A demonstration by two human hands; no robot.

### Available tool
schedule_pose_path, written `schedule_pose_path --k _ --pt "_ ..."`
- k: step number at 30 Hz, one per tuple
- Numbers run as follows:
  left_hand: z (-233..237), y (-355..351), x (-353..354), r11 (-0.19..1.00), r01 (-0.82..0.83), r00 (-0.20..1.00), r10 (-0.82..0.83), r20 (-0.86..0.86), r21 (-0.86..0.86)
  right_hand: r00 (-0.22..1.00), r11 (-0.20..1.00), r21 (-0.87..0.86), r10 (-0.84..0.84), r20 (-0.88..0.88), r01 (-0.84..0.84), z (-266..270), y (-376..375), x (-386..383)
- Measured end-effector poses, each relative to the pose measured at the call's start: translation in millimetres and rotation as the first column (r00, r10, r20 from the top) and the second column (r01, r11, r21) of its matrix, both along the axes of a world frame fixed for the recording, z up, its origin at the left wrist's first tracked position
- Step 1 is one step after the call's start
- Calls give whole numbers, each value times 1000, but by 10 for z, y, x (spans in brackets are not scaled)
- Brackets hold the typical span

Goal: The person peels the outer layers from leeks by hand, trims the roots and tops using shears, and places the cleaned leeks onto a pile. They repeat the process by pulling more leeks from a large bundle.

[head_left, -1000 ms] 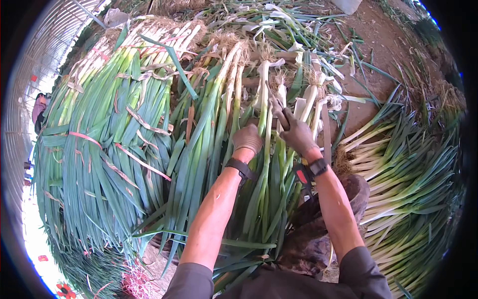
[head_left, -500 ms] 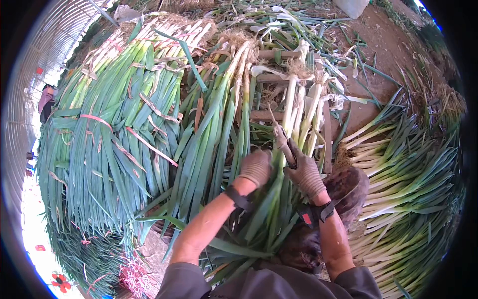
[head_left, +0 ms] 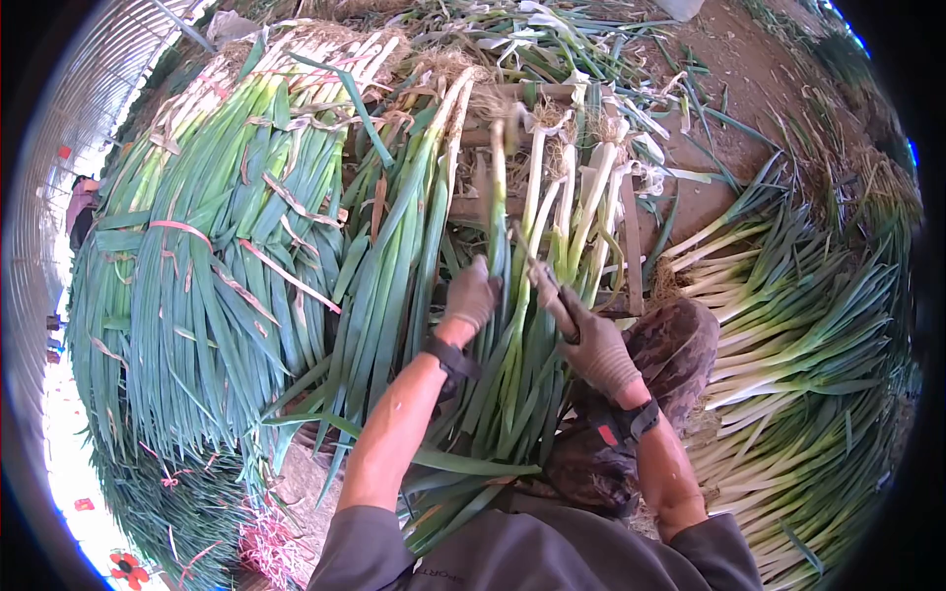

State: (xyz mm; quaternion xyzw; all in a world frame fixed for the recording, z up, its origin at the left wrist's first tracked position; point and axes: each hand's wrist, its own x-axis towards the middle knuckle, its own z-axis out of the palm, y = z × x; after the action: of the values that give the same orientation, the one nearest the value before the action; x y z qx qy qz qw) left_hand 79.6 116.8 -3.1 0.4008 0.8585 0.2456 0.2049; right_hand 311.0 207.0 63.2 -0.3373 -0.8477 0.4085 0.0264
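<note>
My left hand [head_left: 471, 297], in a light work glove, is closed round the green part of a leek [head_left: 499, 192], whose root end points away from me and is blurred. My right hand [head_left: 597, 347], gloved too, grips a handled tool with a narrow pointed tip, which looks like a knife [head_left: 552, 300]. Its tip lies close to the leek stalks, right of my left hand. Several leeks [head_left: 591, 209] with white shanks and bushy roots lie beside it on a wooden frame [head_left: 634, 246], their leaves running down toward my lap.
Large bundles of leeks [head_left: 227, 286] tied with pink bands are stacked on the left. A row of loose leeks [head_left: 788, 345] lies on the right. Pink ties [head_left: 268, 547] sit at lower left. Trimmed leaves [head_left: 562, 44] litter the ground at the back. My knee [head_left: 680, 345] is beside the frame.
My left hand has moved left and slightly away from me, and a leek now stands out in it. The right hand with the tool has shifted slightly. The view has drifted a little.
</note>
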Motion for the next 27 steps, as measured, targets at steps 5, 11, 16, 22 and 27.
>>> schedule_pose_path --k 5,11,16,22,27 --pt "-72 -210 89 986 -110 990 97 107 128 998 997 -53 51 45 -49 235 -282 236" --pt "-325 -208 -21 968 -205 967 177 186 146 989 994 -37 105 99 -102 134 -358 132" --pt "-285 -233 -75 956 -244 924 178 337 164 987 996 3 92 135 -94 118 -239 -103" --pt "-271 -243 -79 940 -270 899 169 403 208 989 997 50 45 141 -53 24 -24 -414" --pt "-268 -238 -83 941 -255 905 151 397 224 990 993 111 18 143 -34 -83 216 -679"
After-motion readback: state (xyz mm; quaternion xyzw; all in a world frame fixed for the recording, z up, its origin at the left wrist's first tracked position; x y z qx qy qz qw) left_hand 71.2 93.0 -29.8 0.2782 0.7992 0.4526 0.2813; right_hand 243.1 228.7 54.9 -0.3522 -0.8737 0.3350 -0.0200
